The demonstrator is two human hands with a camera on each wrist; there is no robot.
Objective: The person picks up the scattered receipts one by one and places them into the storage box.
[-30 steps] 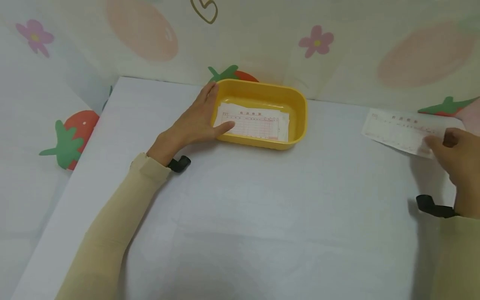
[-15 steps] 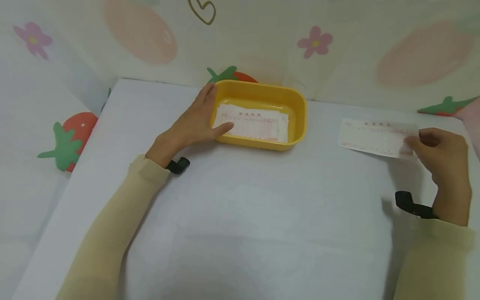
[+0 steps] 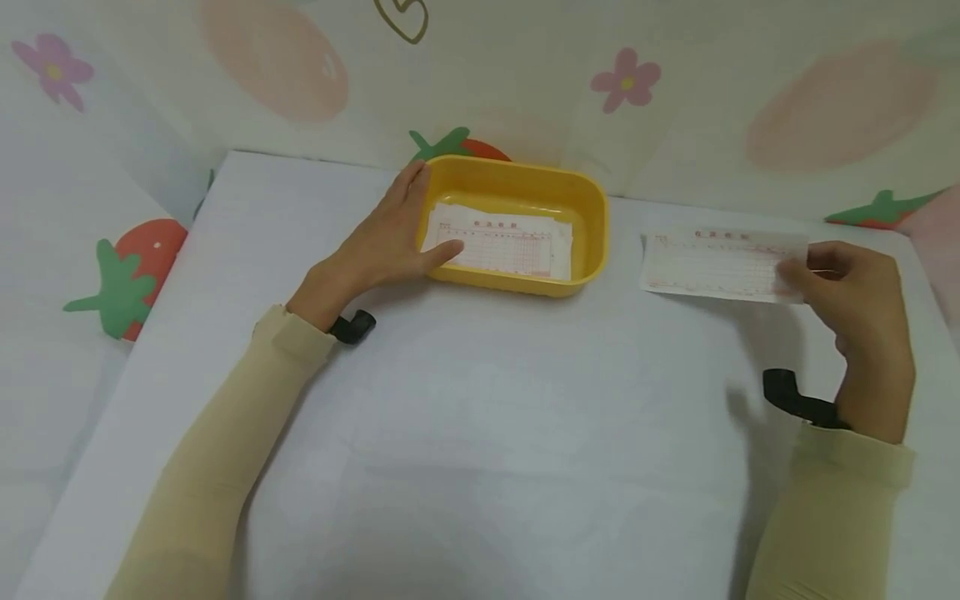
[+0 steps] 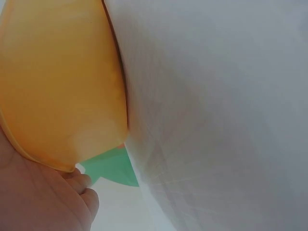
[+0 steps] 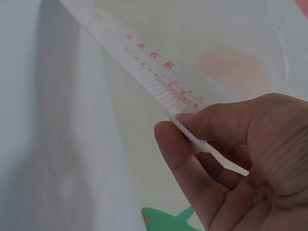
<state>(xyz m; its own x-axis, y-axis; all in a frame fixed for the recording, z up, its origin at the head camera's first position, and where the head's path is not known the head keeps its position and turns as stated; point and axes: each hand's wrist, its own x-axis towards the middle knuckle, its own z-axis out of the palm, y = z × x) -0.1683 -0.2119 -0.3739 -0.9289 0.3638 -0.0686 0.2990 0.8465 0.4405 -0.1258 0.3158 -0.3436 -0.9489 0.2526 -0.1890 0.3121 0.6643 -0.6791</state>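
A yellow plastic basin (image 3: 592,242) stands near the back edge of the white table, with printed receipt slips (image 3: 495,243) lying inside it. My left hand (image 3: 375,242) grips its left end, the thumb over the front rim and the fingers along the side toward the back corner. The left wrist view has the basin's outer wall (image 4: 62,82) close up, the palm against its rim. To the right of the basin, my right hand (image 3: 862,308) pinches the right end of a receipt slip (image 3: 712,267) between thumb and fingers. Red print shows on this slip (image 5: 144,57) in the right wrist view.
The white tabletop (image 3: 525,433) spreads out in front of the basin. Right behind the basin rises a wall covering (image 3: 517,67) printed with strawberries and flowers. Each wrist wears a black camera mount, such as the right one (image 3: 795,400).
My right hand has moved left across the table with the receipt slip, bringing it nearer the basin. The slip now hangs straighter. The left hand has kept its hold on the basin.
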